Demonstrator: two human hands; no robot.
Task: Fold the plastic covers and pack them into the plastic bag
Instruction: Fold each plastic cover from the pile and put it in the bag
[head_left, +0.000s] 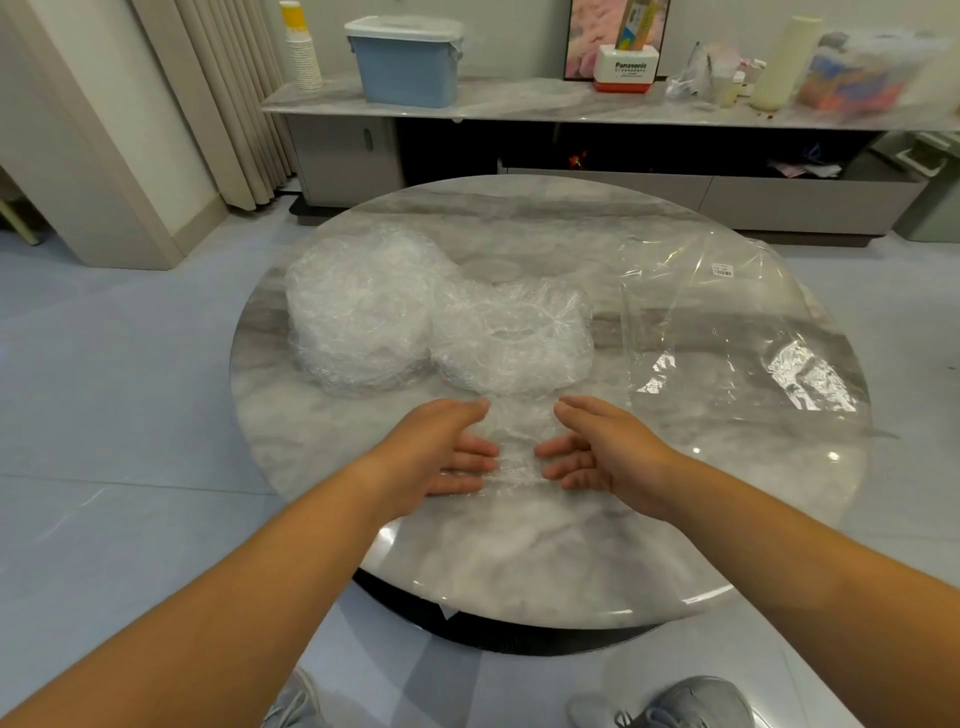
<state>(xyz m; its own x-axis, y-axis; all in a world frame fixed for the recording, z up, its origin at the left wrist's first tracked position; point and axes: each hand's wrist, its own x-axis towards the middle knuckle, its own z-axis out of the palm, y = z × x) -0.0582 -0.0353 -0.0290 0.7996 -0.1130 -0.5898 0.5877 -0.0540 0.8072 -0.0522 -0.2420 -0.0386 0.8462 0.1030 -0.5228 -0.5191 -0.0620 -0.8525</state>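
Note:
On the round marble table (545, 561) a crumpled clear plastic cover (517, 447) lies between my hands. My left hand (441, 447) presses its left side with straight fingers, and my right hand (597, 452) presses its right side the same way. Behind them sit two heaps of clear covers, a bigger pile (358, 312) at the left and a smaller pile (511, 338) at the middle. A flat transparent plastic bag (727, 322) with a small white label lies on the right half of the table.
A marble sideboard (519, 101) runs along the back wall with a blue lidded bin (408, 62), stacked paper cups (301, 47), a Panasonic box (626, 67) and loose clutter. Curtains hang at the left. My grey shoes (675, 701) show below the table edge.

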